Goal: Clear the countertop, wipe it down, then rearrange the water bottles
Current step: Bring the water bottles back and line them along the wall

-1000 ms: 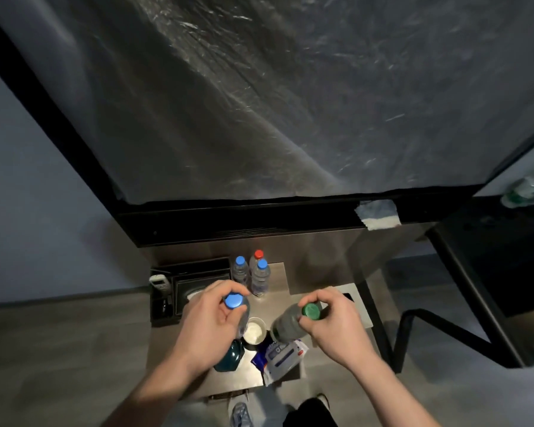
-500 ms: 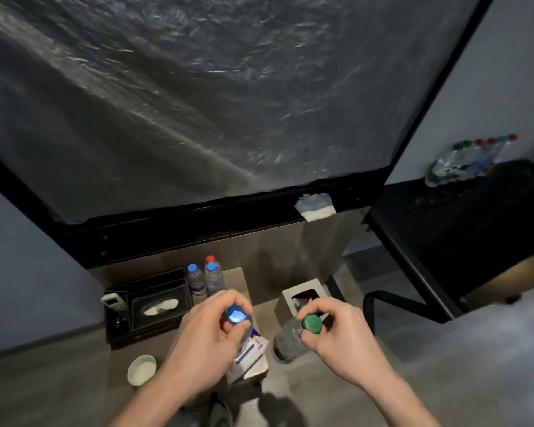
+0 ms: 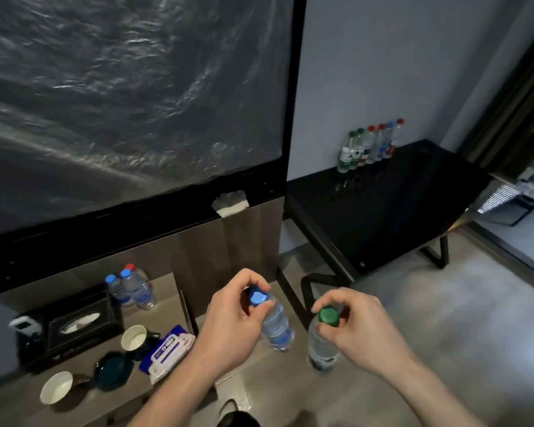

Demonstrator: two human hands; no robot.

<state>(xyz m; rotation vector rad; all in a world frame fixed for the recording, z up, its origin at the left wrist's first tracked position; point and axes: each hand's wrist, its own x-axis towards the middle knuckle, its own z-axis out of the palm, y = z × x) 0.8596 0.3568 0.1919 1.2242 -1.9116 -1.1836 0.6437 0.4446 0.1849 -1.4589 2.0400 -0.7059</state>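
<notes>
Two water bottles are in the air, clear of any surface. The blue-capped bottle (image 3: pixel 275 322) hangs from the left hand (image 3: pixel 232 318), whose fingertips pinch it at the cap and neck only. The green-capped bottle (image 3: pixel 322 343) hangs the same way from the right hand (image 3: pixel 356 331), fingers curled around the cap. Both bodies dangle below the grip, over the floor (image 3: pixel 429 318) between the two benches.

That is the main risk, as I judge it: a hold on the cap alone lets the body swing, and a quick turn could work a cap loose or let a bottle slide out and drop. The two also hang near each other and could knock together.

A row of bottles (image 3: pixel 369 144) stands against the wall on the black bench (image 3: pixel 383 211), well apart from the hands. If the carried pair is meant to join it, setting them down fast from the cap could tip a neighbour and topple the row.

On the wooden bench (image 3: pixel 164 288) three more small bottles (image 3: pixel 130 286) stand at the back, with two paper cups (image 3: pixel 133 337), a dark dish (image 3: pixel 114 369), a pack of wipes (image 3: pixel 168 352) and a tissue box (image 3: pixel 79 322) in front. A later reach for those bottles passes over the cups and could upset them.
</notes>
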